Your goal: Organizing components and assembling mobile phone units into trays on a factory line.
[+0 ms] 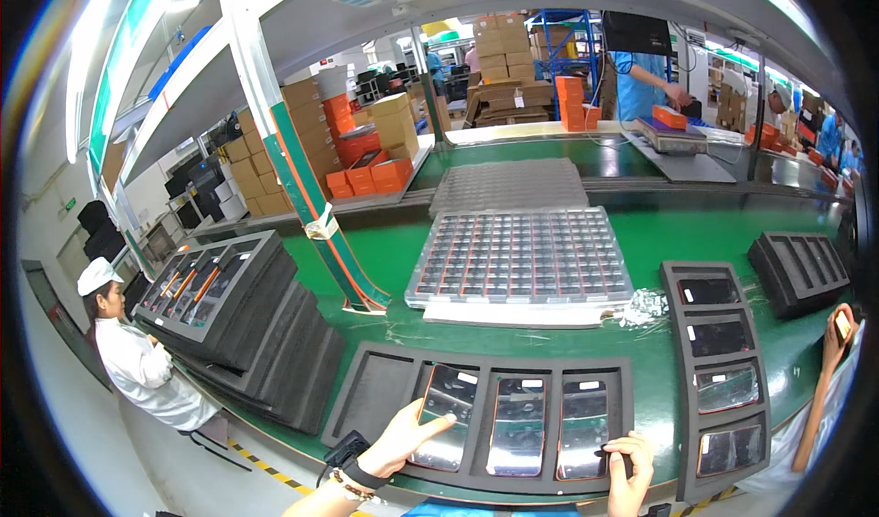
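Note:
A dark grey foam tray (368, 387) lies in front of me with a row of compartments. My left hand (403, 441) grips a smartphone (446, 421) by its left edge, thumb across the glossy face. That phone sits slightly askew at its compartment, and the compartment to its left holds nothing. Two more orange-edged smartphones, a middle one (517, 423) and a right one (582, 425), lie face up in the tray. By the right phone's lower corner my right hand (632, 471) is closed, with a small dark thing at its fingertips that I cannot make out.
Right of it, another foam tray (679, 370) holds several phones. Stacked foam trays (275, 361) stand at left, one with phones on top. Beyond lies a clear compartmented plastic tray (522, 256). A co-worker's hand (835, 338) is at far right; a person in white (137, 370) stands left.

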